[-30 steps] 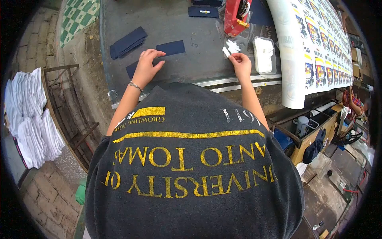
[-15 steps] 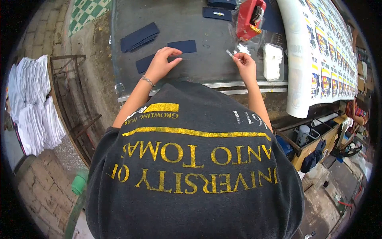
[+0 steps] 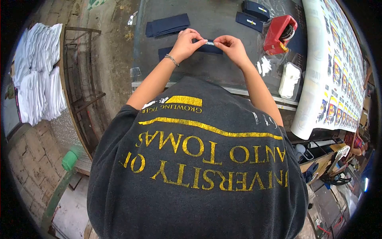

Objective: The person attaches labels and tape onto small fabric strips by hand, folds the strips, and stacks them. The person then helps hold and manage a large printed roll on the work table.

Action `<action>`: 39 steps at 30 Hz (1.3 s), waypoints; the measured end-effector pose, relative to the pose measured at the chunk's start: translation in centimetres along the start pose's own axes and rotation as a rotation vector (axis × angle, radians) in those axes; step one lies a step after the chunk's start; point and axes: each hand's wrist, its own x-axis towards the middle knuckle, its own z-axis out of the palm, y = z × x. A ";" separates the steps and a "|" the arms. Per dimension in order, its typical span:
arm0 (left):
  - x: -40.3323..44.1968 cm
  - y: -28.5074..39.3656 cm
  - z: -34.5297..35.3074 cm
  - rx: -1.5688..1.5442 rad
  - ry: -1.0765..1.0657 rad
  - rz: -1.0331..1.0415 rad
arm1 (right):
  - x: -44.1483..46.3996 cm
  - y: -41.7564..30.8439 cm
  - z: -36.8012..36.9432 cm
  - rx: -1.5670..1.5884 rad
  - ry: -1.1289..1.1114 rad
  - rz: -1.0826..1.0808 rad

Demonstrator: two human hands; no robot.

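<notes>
A small white label (image 3: 209, 43) with dark lettering lies across a navy fabric strip (image 3: 211, 49) on the dark table. My left hand (image 3: 188, 44) pinches the label's left end, fingers closed. At its right end my right hand (image 3: 231, 48) has thumb and forefinger closed on the label. Another navy piece (image 3: 164, 53) lies partly under my left wrist. Beyond my left hand is a stack of navy strips (image 3: 167, 25). Loose white labels (image 3: 264, 66) are to the right of my right hand.
A red tape dispenser (image 3: 278, 35) stands right of my hands, near labelled navy strips (image 3: 249, 22). A clear tub (image 3: 290, 81) holds white pieces. The large printed roll (image 3: 314, 79) borders the right side. Folded white cloths (image 3: 39, 75) sit far left. Another person (image 3: 357, 144) is far right.
My right hand has moved left from the loose labels, bringing one label to the navy strip. My left hand has closed on its other end. The view has shifted to the left.
</notes>
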 end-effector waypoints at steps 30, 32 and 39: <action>-4.8 1.8 0.9 0.635 0.013 0.333 | 0.5 1.2 1.5 -0.340 0.098 0.001; -4.8 1.9 0.8 0.650 0.004 0.333 | 0.1 1.4 1.6 -0.294 0.151 -0.016; -4.8 1.9 0.7 0.649 0.010 0.345 | -3.4 1.9 2.0 -0.670 0.328 -0.440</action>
